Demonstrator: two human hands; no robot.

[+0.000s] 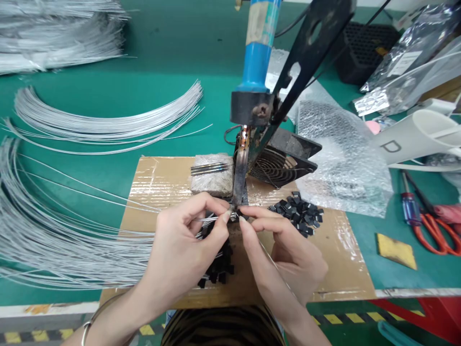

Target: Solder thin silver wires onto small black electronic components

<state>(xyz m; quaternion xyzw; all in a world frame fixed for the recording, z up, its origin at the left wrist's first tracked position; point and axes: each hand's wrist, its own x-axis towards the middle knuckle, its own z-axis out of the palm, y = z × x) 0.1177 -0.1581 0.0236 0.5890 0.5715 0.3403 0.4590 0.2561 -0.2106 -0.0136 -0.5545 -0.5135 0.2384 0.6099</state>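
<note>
My left hand is closed in a pinch on a thin grey wire, its end close under the tip of a soldering iron. The iron, with a blue handle, is clamped upright in a black bracket. Facing it, my right hand pinches a thin silvery strand of solder wire, which runs back across the palm. Between the fingertips sits a small metal end, too small to make out fully. Below my left hand lie black connectors with wires, partly covered by it.
A cardboard sheet covers the work spot. Loose black connectors, a small fan and a wrapped block surround the iron. Grey wire bundles lie left. Red-handled scissors, a yellow sponge and bubble wrap are right.
</note>
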